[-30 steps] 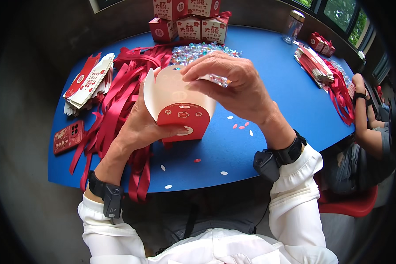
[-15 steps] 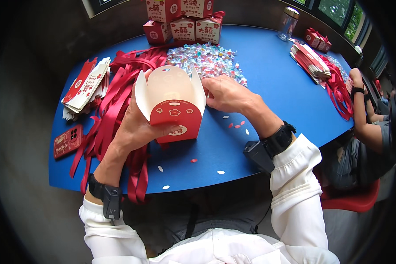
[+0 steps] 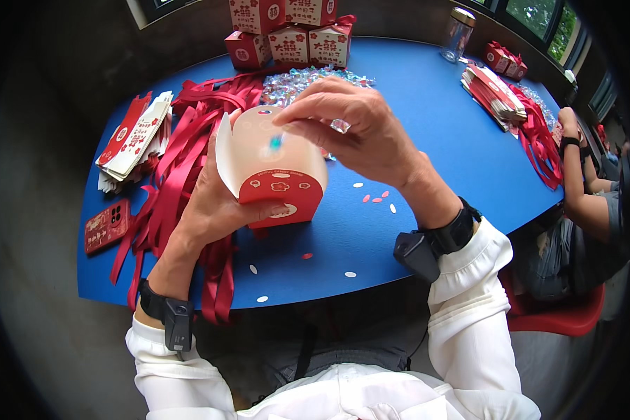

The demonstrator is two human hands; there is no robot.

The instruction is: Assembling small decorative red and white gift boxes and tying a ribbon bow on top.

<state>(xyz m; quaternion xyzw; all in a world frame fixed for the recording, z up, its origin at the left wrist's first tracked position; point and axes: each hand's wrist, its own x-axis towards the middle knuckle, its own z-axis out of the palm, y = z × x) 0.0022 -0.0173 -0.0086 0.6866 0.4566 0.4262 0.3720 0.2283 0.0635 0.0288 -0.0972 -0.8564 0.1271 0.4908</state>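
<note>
- Over the near part of a smooth blue table (image 3: 413,91), an open-topped red and cream card box (image 3: 294,190) stands upright in the left hand, flaps raised; whether its base touches the surface, I cannot tell.
- The left hand (image 3: 215,199) is curved round the box's left side, thumb laid across the red front panel.
- The right hand (image 3: 360,122) is half closed above the box's right side, thumb and fingertips near each other; whether it grips anything, I cannot tell.
- A small blurred teal piece (image 3: 276,143) shows just below those fingertips, against the box's cream inside.
- Behind the right hand spreads a heap of small shiny wrapped pieces (image 3: 297,85).
- Left of the box lie long dark-red satin ribbons (image 3: 189,140); farther left, a stack of flat red and white printed cards (image 3: 134,136) and a red patterned phone (image 3: 107,226).
- Right of the box, small oval red and white paper bits (image 3: 376,200) are scattered.
- At the back, red and white patterned cartons (image 3: 289,45) are stacked.
</note>
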